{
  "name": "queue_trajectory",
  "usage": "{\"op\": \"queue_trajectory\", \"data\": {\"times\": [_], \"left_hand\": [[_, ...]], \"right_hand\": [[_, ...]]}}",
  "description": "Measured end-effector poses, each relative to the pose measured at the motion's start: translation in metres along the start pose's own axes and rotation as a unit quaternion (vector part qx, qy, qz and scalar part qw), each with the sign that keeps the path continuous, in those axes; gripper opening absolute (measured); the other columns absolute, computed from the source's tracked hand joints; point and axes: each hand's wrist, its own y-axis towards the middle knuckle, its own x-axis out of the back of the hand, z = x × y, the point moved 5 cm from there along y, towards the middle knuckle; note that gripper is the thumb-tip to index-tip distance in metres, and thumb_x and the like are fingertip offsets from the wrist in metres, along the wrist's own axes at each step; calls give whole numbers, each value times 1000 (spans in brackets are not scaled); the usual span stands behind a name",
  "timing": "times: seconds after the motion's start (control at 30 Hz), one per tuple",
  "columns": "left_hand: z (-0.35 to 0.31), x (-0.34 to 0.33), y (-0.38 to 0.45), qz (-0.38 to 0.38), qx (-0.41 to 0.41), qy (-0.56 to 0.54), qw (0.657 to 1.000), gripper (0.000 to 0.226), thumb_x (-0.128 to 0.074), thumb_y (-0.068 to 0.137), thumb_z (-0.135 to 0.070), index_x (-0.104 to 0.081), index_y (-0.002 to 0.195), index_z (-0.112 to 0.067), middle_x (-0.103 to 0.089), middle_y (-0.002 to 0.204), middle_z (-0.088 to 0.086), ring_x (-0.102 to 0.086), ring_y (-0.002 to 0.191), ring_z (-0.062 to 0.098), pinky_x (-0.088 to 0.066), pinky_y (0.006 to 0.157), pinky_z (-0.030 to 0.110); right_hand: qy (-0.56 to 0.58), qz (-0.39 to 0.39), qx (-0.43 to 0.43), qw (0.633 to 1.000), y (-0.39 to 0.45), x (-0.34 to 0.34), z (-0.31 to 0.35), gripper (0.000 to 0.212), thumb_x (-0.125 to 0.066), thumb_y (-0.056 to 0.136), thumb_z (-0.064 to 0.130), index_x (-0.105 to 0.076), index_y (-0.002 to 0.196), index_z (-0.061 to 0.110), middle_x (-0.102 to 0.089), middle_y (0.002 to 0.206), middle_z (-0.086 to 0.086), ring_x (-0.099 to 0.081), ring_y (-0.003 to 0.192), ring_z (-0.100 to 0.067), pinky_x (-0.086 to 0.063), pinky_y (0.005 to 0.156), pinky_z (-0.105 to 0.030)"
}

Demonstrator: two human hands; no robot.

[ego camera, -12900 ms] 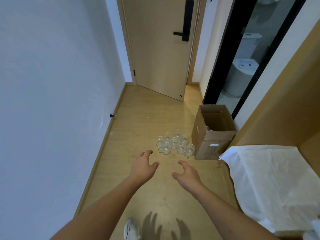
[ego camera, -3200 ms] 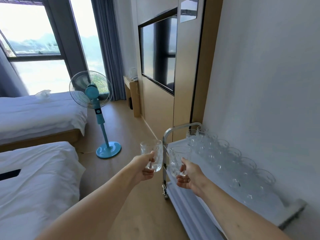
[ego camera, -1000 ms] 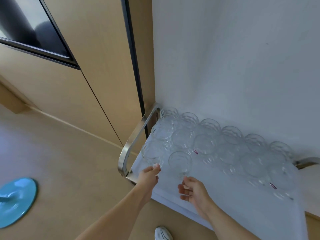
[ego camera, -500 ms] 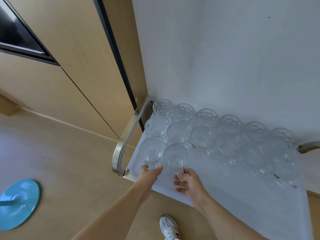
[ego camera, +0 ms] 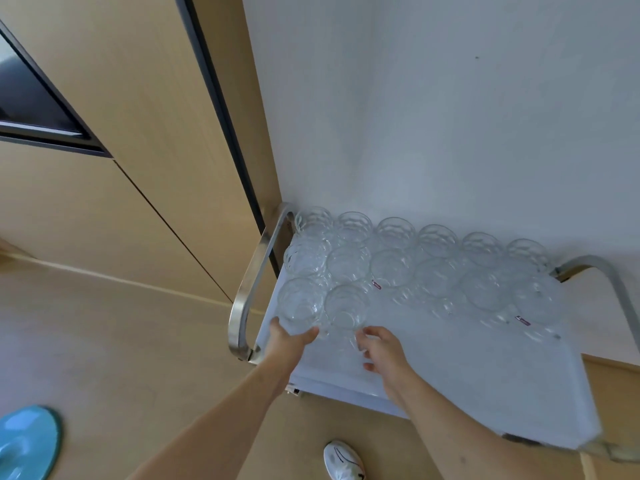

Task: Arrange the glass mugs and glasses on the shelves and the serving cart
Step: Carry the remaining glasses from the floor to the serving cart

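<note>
Both clear glass mugs that I was carrying a few seconds ago now stand on the white-covered top of the steel serving cart (ego camera: 450,368), and my view has dropped closer over them since half a second ago.

They form the start of a third row at the left end: the left mug (ego camera: 300,304) next to the curved steel handle (ego camera: 247,289), the right mug (ego camera: 346,306) just beside it. Behind them, two full rows of clear glasses (ego camera: 436,258) run along the white wall (ego camera: 433,116).

To finish this placement well, I judge each mug should be nudged flush with its neighbour, in line with the rows behind, and let go slowly so nothing clinks or tips.

My left hand (ego camera: 289,341) sits at the near side of the left mug, fingertips and thumb touching the base, fingers only slightly bent, more steadying than clasping. My right hand (ego camera: 381,348) hovers just below the right mug with fingers spread and relaxed; whether a fingertip touches the glass I cannot tell, but it grips nothing.

At the bottom of the frame a white shoe (ego camera: 343,462) rests on the wooden floor (ego camera: 121,341), and a blue round fan base (ego camera: 24,441) shows in the lower left corner.
</note>
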Motion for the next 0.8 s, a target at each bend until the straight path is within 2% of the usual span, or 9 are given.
{"op": "queue_trajectory", "data": {"times": [0.1,0.2,0.3,0.43,0.6,0.8], "left_hand": [[-29,13,-14,-21,-80,106,991,94,-80,83,-39,-22,154,-20,-39,152,6,-43,135,29,-43,104,43],[-57,17,-35,-24,-149,203,967,98,-76,85,-46,-16,158,-21,-27,160,8,-31,145,31,-35,115,49],[-79,14,-59,-14,-223,269,937,97,-72,87,-51,-14,159,-24,-23,163,6,-22,149,30,-27,119,47],[-105,5,-96,1,-315,328,891,89,-69,88,-55,-22,158,-24,-26,163,4,-24,149,28,-29,117,45],[-128,-12,-146,28,-404,367,837,85,-65,89,-57,-26,157,-23,-30,161,6,-27,148,30,-30,118,46],[-139,-51,-212,69,-492,417,761,81,-63,90,-57,-27,156,-26,-21,164,10,-16,151,31,-24,120,48]], "right_hand": [[-1,-24,26,999,-18,4,13,39,-71,92,32,-58,127,19,-60,120,-4,-58,101,-19,-51,93,-38],[-6,-40,60,997,-40,10,27,46,-71,93,32,-56,134,19,-57,131,-3,-56,115,-22,-46,106,-43],[-27,-54,95,994,-65,15,43,49,-69,93,33,-55,138,23,-56,139,-5,-55,122,-22,-45,108,-40],[-73,-84,163,980,-109,27,59,53,-70,91,39,-54,141,28,-51,146,-4,-50,132,-19,-41,102,-29],[-125,-142,216,958,-169,53,58,56,-71,91,39,-52,143,31,-50,147,-3,-52,130,-19,-44,104,-30],[-179,-221,243,927,-233,102,47,64,-70,90,42,-45,148,31,-46,152,-1,-47,136,-21,-43,108,-32]]}}
